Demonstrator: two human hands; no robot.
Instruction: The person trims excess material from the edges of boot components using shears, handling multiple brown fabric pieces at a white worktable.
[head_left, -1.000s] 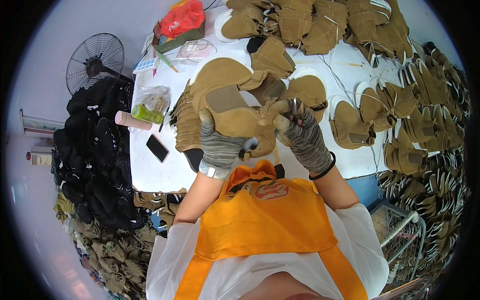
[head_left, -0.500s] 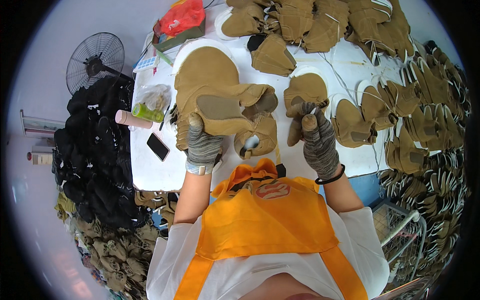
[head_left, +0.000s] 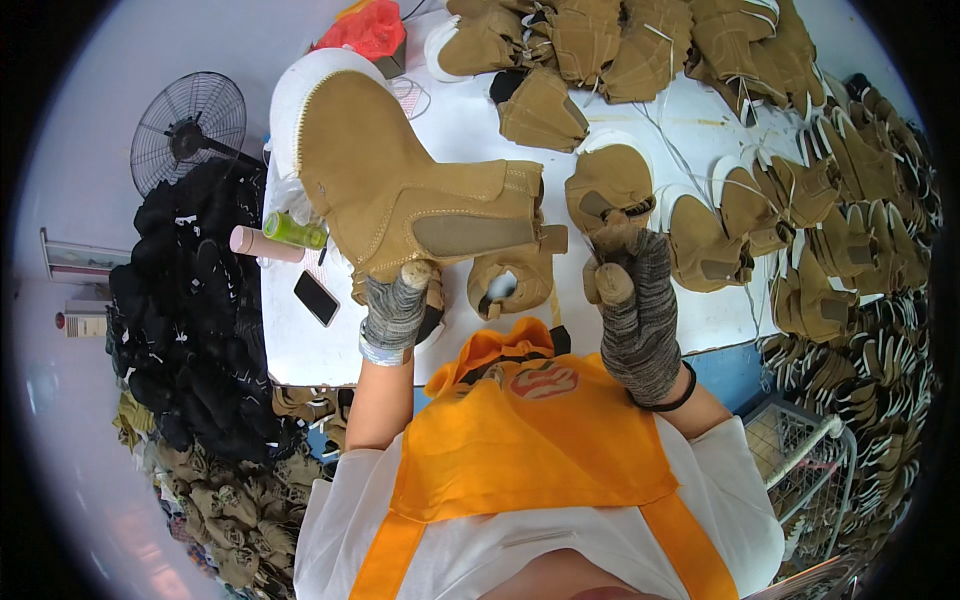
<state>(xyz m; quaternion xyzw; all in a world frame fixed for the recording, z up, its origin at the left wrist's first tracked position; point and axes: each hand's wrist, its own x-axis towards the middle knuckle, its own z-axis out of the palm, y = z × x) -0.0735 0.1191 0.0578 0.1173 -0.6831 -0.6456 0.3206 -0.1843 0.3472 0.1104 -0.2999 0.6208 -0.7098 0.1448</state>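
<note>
Left hand (head_left: 394, 312) gripping tan boot upper (head_left: 400, 190), right hand (head_left: 638, 312) curled, contents unclear

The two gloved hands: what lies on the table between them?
In the head view, a tan boot piece and a yellowish strip lie on the white table between the left hand and right hand.
</note>
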